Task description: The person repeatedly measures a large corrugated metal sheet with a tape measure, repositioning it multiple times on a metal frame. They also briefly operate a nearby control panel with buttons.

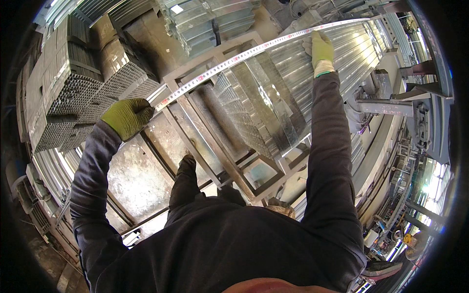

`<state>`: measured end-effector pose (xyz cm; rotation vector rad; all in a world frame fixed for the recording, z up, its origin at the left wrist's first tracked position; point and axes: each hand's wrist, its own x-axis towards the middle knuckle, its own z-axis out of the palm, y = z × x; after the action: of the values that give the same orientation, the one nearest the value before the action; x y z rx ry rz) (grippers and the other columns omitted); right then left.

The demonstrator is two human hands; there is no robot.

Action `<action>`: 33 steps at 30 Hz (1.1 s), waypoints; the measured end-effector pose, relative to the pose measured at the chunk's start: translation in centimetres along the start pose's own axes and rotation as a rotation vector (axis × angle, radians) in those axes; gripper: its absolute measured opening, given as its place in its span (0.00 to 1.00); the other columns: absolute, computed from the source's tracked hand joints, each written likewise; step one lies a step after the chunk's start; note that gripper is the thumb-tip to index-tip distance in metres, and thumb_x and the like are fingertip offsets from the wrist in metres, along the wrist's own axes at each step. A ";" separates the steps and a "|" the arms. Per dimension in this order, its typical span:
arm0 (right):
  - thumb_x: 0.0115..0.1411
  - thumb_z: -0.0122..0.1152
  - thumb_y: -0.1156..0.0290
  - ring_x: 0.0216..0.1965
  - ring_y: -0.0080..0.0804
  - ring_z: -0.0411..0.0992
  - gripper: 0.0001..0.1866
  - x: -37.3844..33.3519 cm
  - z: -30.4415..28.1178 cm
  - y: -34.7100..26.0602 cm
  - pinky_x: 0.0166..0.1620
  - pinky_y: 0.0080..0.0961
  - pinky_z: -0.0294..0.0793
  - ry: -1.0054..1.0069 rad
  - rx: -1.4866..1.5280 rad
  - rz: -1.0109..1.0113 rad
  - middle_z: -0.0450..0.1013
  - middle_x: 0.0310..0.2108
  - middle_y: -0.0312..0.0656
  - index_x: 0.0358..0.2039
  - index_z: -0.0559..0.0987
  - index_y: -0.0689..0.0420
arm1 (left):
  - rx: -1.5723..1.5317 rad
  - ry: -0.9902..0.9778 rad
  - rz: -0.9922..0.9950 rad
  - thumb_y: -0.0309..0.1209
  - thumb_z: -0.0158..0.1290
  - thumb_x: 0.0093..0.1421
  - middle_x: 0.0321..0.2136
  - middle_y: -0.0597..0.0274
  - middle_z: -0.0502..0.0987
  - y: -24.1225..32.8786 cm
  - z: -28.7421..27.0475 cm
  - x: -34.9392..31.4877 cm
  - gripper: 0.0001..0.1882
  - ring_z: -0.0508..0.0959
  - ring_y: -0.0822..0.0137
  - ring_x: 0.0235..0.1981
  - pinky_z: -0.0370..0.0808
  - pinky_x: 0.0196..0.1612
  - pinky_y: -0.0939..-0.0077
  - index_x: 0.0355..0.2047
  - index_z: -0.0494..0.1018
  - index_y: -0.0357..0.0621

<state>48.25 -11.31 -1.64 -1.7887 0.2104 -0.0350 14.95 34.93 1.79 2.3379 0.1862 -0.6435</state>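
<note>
A long white tape measure (234,59) is pulled out across the view, from near left to far right, over a bundle of silvery metal profiles (288,63). My left hand (128,118), in a green work glove, closes on the near end of the tape beside the end of a thin metal strip (161,94). Its fingertips are partly hidden. My right hand (321,50), in a yellow-green glove with a pale cuff, reaches far out along the bundle. Its fingers are bent and pinch the tape's lower edge.
Strapped stacks of metal profiles (73,83) stand at the left, and another stack (210,24) at the back. A steel frame (210,132) carries the bundle before me. Machinery (391,107) lines the right side. My boot (188,163) is below the frame.
</note>
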 end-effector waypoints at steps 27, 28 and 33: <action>0.68 0.59 0.64 0.24 0.26 0.77 0.16 -0.4 0.3 -0.4 0.24 0.18 0.75 0.034 0.030 0.018 0.79 0.30 0.44 0.50 0.76 0.62 | 0.065 0.053 0.054 0.36 0.56 0.64 0.33 0.45 0.83 1.2 0.0 -0.9 0.15 0.84 0.54 0.32 0.79 0.39 0.66 0.43 0.81 0.37; 0.68 0.59 0.64 0.24 0.26 0.77 0.16 -0.3 0.3 -0.4 0.24 0.18 0.75 0.037 0.027 0.018 0.79 0.30 0.44 0.50 0.76 0.62 | 0.066 0.064 0.066 0.36 0.56 0.64 0.33 0.45 0.83 1.2 0.0 -0.9 0.15 0.84 0.53 0.33 0.79 0.39 0.66 0.43 0.81 0.37; 0.68 0.60 0.64 0.24 0.26 0.77 0.16 0.0 0.2 -0.2 0.24 0.18 0.75 0.043 0.049 0.023 0.79 0.30 0.44 0.50 0.75 0.62 | 0.114 0.027 0.054 0.36 0.55 0.65 0.35 0.46 0.84 1.0 -0.1 -0.7 0.16 0.85 0.56 0.34 0.81 0.43 0.66 0.45 0.81 0.36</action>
<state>48.29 -11.05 -1.53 -1.7377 0.2591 -0.0618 14.65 34.29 2.81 2.4530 0.1010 -0.6107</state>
